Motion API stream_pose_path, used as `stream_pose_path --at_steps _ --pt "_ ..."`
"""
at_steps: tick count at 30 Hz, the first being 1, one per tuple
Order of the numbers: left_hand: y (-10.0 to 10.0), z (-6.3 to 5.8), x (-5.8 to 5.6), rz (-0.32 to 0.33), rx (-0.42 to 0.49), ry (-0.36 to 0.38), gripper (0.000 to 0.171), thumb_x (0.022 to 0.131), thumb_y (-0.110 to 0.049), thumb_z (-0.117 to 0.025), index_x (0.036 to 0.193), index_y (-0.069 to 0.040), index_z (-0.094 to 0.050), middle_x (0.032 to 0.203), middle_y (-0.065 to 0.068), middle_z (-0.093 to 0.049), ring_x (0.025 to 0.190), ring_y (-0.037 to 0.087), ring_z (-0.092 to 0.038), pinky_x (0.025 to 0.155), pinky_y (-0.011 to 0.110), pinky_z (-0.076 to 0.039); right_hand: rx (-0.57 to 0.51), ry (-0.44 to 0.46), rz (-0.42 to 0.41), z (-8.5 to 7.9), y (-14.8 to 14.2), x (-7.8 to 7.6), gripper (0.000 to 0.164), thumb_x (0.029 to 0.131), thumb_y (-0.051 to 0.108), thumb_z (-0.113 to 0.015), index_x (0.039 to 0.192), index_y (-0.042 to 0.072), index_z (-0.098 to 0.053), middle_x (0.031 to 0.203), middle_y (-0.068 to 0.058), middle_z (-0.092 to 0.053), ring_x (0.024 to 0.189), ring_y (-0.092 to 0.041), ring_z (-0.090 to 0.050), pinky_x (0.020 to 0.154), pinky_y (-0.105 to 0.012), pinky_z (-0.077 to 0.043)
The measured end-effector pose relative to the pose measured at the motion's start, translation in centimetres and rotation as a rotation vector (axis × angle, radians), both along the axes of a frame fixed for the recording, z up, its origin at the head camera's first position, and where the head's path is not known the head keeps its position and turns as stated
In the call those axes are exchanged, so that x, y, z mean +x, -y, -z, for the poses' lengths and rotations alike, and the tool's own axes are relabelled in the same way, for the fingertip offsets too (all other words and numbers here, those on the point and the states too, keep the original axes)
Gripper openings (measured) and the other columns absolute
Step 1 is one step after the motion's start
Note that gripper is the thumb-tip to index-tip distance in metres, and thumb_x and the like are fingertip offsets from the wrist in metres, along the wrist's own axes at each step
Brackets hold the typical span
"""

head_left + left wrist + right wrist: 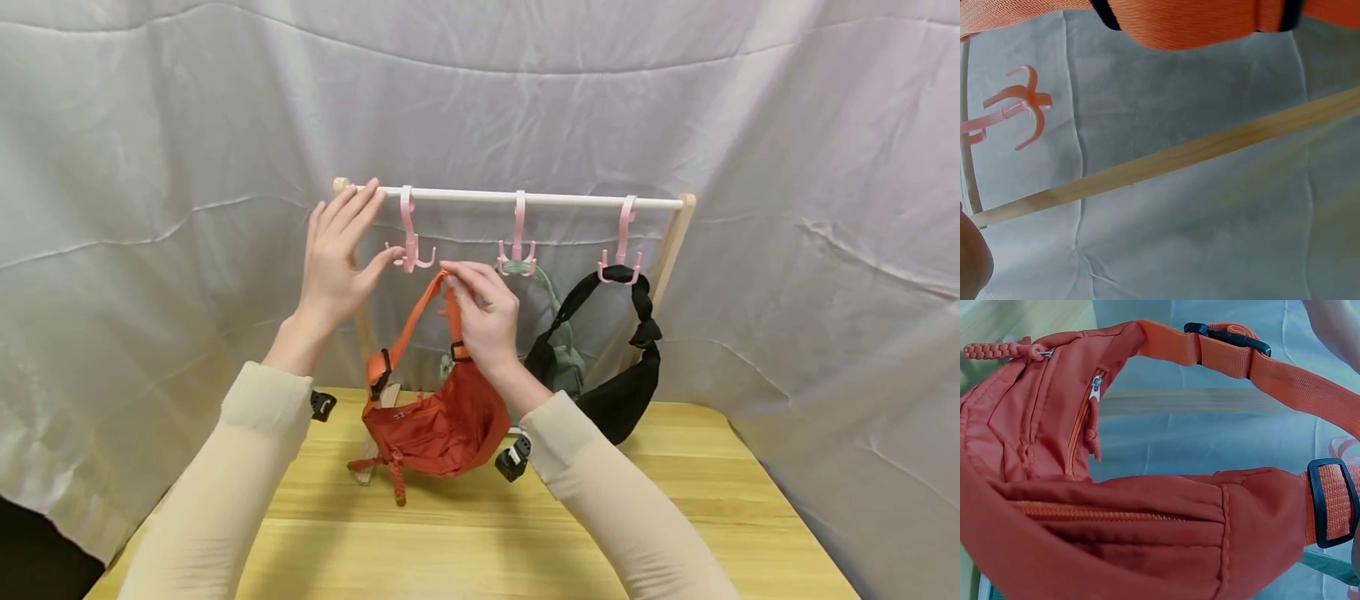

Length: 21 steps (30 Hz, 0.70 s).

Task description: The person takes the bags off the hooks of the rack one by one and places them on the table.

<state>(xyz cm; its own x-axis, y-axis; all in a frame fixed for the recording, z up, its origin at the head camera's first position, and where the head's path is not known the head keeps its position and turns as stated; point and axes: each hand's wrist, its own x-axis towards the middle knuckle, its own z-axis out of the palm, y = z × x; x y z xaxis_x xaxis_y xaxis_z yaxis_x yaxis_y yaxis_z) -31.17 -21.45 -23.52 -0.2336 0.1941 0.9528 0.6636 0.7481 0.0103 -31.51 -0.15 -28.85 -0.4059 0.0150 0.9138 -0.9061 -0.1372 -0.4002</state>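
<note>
My right hand pinches the orange strap of a red sling bag at its top, and the bag hangs below. In the right wrist view the bag's zippers, black buckle and strap slider show close up. My left hand is raised with fingers spread, its fingertips by the white rail and its thumb at the left pink hook. That hook carries nothing and is just up and left of the strap's top. In the left wrist view the hook's curved prongs stand below the orange strap.
A green bag hangs from the middle pink hook, partly hidden behind my right hand and the black bag. A black bag hangs from the right pink hook. Wooden posts support the rail above the wooden table; grey cloth hangs behind.
</note>
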Motion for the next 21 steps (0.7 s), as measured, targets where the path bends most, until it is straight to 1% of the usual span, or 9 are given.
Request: stream_pose_path --at_steps 3,5,7,8,10,11,15,19,21 --pt "0.0 0.8 0.7 0.034 0.029 -0.013 0.07 0.087 -0.02 -0.084 0.149 -0.003 -0.056 0.156 0.012 -0.052 0.147 0.035 -0.041 0.125 0.057 -0.018 -0.014 0.019 -0.016 0.2 -0.3 0.1 0.02 0.097 -0.002 -0.068 0.115 -0.01 -0.074 0.107 -0.022 -0.068 0.076 -0.034 -0.071 0.059 -0.041 -0.064" --pt "-0.1 1.6 1.0 0.064 0.063 -0.02 0.067 0.091 -0.029 -0.081 0.147 -0.003 -0.057 0.155 0.012 -0.053 0.146 0.036 -0.043 0.125 0.056 -0.019 -0.019 0.031 -0.021 0.4 -0.5 0.2 0.02 0.097 -0.004 -0.068 0.115 -0.011 -0.074 0.106 -0.022 -0.067 0.074 -0.023 -0.071 0.059 -0.043 -0.063" --pt "-0.2 2.3 1.5 0.084 0.081 -0.015 0.067 0.093 -0.037 -0.078 0.147 -0.003 -0.058 0.155 0.012 -0.053 0.145 0.038 -0.044 0.125 0.056 -0.021 -0.024 0.046 -0.026 0.5 -0.8 0.4 0.02 0.097 -0.005 -0.068 0.116 -0.011 -0.074 0.107 -0.022 -0.067 0.075 -0.017 -0.071 0.058 -0.043 -0.063" --pt "-0.2 2.7 1.6 0.095 0.09 -0.013 0.067 0.095 -0.04 -0.076 0.146 -0.002 -0.058 0.155 0.012 -0.053 0.144 0.039 -0.045 0.124 0.057 -0.022 -0.026 0.05 -0.027 0.5 -0.9 0.5 0.02 0.097 -0.006 -0.067 0.116 -0.011 -0.074 0.107 -0.023 -0.067 0.074 -0.018 -0.071 0.058 -0.044 -0.063" --pt "-0.2 3.5 1.9 0.119 0.116 -0.008 0.067 0.096 -0.047 -0.072 0.146 -0.003 -0.059 0.154 0.011 -0.055 0.143 0.041 -0.046 0.123 0.058 -0.023 -0.032 0.055 -0.029 0.6 -1.2 0.6 0.021 0.097 -0.007 -0.067 0.116 -0.011 -0.074 0.108 -0.023 -0.067 0.076 -0.026 -0.071 0.058 -0.049 -0.063" --pt "-0.2 3.9 2.1 0.126 0.121 -0.002 0.068 0.096 -0.046 -0.072 0.146 -0.002 -0.059 0.154 0.012 -0.054 0.143 0.041 -0.045 0.123 0.058 -0.024 -0.033 0.055 -0.012 0.6 -1.3 0.7 0.021 0.096 -0.007 -0.068 0.116 -0.01 -0.075 0.108 -0.022 -0.068 0.078 -0.029 -0.071 0.058 -0.048 -0.063" --pt "-0.3 5.5 2.6 0.165 0.162 0.001 0.068 0.096 -0.049 -0.071 0.144 -0.001 -0.061 0.152 0.012 -0.056 0.143 0.04 -0.046 0.121 0.058 -0.027 -0.045 0.049 -0.002 0.8 -1.8 0.7 0.021 0.096 -0.006 -0.068 0.115 -0.009 -0.075 0.109 -0.022 -0.068 0.081 -0.041 -0.069 0.058 -0.054 -0.061" --pt "-0.6 7.0 3.1 0.196 0.188 0.005 0.069 0.096 -0.049 -0.071 0.143 0.0 -0.061 0.151 0.015 -0.057 0.141 0.043 -0.047 0.122 0.055 -0.029 -0.038 0.024 0.053 1.1 -2.3 0.7 0.019 0.096 -0.003 -0.07 0.114 -0.007 -0.076 0.107 -0.02 -0.07 0.086 -0.033 -0.069 0.061 -0.044 -0.063" --pt "-0.7 7.9 3.4 0.203 0.201 0.02 0.069 0.096 -0.049 -0.072 0.143 0.0 -0.06 0.151 0.015 -0.056 0.141 0.044 -0.046 0.123 0.053 -0.028 -0.033 0.019 0.062 1.3 -2.5 0.8 0.019 0.096 -0.002 -0.07 0.114 -0.006 -0.077 0.107 -0.019 -0.07 0.084 -0.024 -0.071 0.061 -0.039 -0.064"
